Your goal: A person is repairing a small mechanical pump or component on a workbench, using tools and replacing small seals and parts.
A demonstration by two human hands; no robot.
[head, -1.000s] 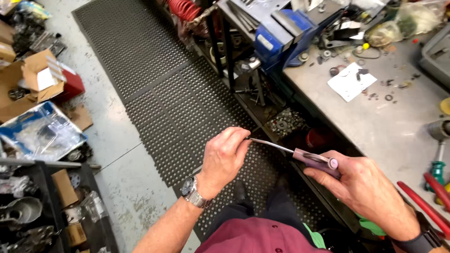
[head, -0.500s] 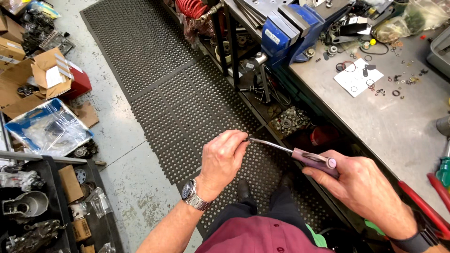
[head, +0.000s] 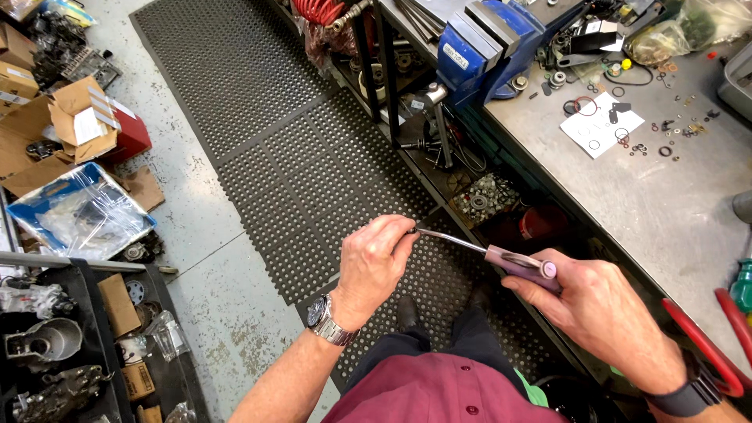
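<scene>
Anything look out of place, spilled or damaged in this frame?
Small washers and rings lie scattered loose across the metal workbench, and torn cardboard boxes sit open on the floor. The hand tool looks intact.

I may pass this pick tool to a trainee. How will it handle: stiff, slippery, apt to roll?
The pick tool probably feels light: slim metal shaft, small purple handle. The shaft looks stiff, spanning right hand to left hand without sagging. Its rounded handle might roll.
</scene>
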